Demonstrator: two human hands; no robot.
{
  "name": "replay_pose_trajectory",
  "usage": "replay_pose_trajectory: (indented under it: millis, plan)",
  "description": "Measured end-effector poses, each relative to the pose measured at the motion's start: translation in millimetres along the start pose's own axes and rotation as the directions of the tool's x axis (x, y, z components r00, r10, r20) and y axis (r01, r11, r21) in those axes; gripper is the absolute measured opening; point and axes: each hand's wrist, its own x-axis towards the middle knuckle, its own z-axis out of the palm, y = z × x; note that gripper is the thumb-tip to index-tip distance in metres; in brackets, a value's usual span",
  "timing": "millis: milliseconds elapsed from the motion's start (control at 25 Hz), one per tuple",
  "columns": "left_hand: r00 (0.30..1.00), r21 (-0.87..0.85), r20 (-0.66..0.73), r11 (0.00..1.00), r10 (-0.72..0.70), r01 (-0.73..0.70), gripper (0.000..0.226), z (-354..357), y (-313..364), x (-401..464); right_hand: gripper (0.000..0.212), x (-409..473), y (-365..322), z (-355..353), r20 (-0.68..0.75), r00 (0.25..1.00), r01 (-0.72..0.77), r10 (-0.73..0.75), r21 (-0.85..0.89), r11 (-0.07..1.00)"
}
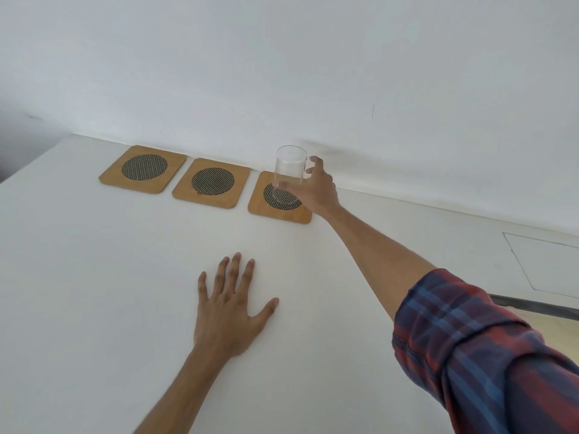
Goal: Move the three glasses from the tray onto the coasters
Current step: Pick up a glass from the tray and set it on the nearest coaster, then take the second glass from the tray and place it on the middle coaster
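Glass [289,173] on rightmost coaster [279,200]; two further coasters [210,183] [143,168] to its left; wall [282,73] behind; table [94,277] beneath.

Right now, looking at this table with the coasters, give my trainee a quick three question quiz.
1. True or false: the left hand lies flat on the table.
2. How many coasters have nothing on them?
3. The right hand is at the glass on which coaster: A left, B middle, C right?

Key: 1 true. 2 two, the left coaster and middle coaster. 3 C, the right coaster.
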Motion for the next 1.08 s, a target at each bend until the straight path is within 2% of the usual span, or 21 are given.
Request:
replay_pose_trajectory:
  millis: [80,200,320,640,840,1000,1080]
  plan:
    - [1.000,0.025,0.023,1.000,-0.005,0.004,0.088,0,-1,0,0.096,-19,3,-9,-0.017,1.000,0.023,-0.023,0.007,1.000]
    - [0.999,0.040,0.039,0.999,-0.010,0.008,0.088,-2,-1,0,0.059,-60,13,-21,-0.100,0.984,0.142,-0.147,-0.054,0.988]
    - [0.999,0.036,0.048,0.999,-0.005,0.003,0.090,-4,0,-1,0.041,-102,22,-34,-0.132,0.964,0.216,-0.231,-0.120,0.969]
    - [0.996,0.045,0.088,0.999,-0.018,0.015,0.092,-8,0,-1,0.017,-190,41,-71,-0.173,0.939,0.256,-0.296,-0.221,0.941]
    - [0.994,0.039,0.108,0.999,-0.031,0.027,0.088,-11,5,-3,0.014,-239,51,-107,-0.224,0.938,0.213,-0.266,-0.234,0.949]
    - [0.973,0.054,0.212,0.995,-0.091,0.081,0.079,-23,24,-11,0.014,-277,66,-144,-0.189,0.952,0.191,-0.241,-0.249,0.950]
    - [0.978,0.021,0.200,0.998,-0.055,0.052,0.071,-30,45,-26,0.013,-295,77,-164,-0.183,0.957,0.177,-0.227,-0.252,0.951]
